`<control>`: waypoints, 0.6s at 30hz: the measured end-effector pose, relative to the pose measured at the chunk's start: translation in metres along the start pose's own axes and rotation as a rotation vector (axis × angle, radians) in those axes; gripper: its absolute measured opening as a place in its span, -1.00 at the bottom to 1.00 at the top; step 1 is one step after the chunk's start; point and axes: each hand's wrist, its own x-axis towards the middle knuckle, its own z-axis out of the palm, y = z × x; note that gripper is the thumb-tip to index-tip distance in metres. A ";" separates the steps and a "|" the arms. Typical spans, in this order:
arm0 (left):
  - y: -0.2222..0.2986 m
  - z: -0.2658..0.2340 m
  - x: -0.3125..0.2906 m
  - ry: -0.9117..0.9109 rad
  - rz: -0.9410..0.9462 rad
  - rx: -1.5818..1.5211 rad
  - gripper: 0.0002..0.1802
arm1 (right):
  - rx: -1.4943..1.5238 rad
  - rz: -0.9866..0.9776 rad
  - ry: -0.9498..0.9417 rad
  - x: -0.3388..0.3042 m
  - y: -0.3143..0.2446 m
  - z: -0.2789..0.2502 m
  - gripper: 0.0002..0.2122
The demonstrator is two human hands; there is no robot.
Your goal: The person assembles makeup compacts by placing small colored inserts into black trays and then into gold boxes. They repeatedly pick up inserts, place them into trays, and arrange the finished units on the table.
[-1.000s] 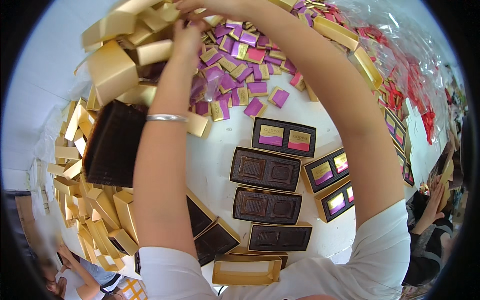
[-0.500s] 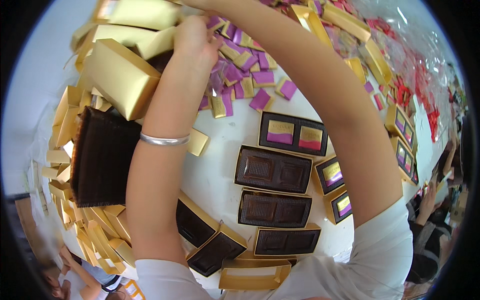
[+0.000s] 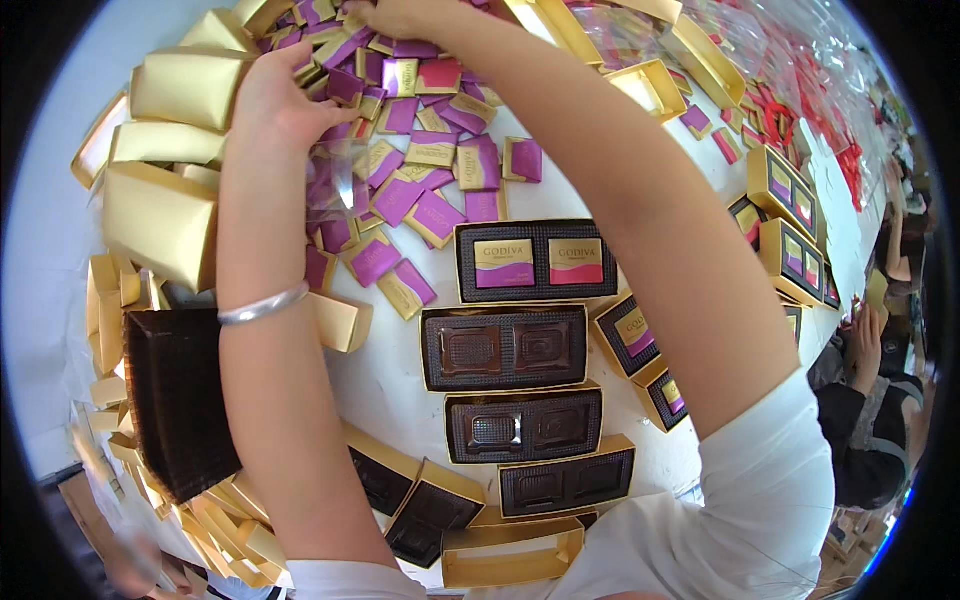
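Loose square chocolates in gold, purple and pink wrappers form a pile (image 3: 430, 150) at the far side of the table. My left hand (image 3: 278, 100), with a silver bangle (image 3: 264, 305) on its forearm, is at the pile's left edge. Its thumb stands apart from the fingers, and I see nothing in it. My right hand (image 3: 400, 18) is at the pile's far edge, cut by the frame's top, with bent fingers; what they hold, if anything, is hidden. Nearer me, a gold box (image 3: 540, 262) with a dark tray holds two wrapped chocolates. Another gold box (image 3: 505, 347) has bare dark compartments.
Gold cartons (image 3: 160, 215) are heaped at left beside a stack of dark trays (image 3: 175, 400). Filled boxes (image 3: 790, 255) stand at right, near clear plastic wrap and red ribbons (image 3: 775, 120). An empty gold sleeve (image 3: 515, 555) lies close to me. Other people work at right.
The view has shifted. My left hand has moved left, away from the middle of the pile, and its thumb is now spread. Several chocolates now lie closer to the boxes.
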 end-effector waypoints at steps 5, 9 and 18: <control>-0.010 0.035 -0.004 0.049 0.076 0.017 -0.44 | 0.107 -0.264 0.027 0.004 -0.001 0.014 -0.47; -0.015 0.020 0.003 -0.024 0.127 -0.120 -0.36 | 0.420 -0.065 0.107 -0.011 -0.020 0.016 -0.56; -0.010 0.036 -0.004 0.012 0.110 -0.384 -0.55 | 0.967 0.048 -0.089 -0.020 -0.040 -0.038 -0.73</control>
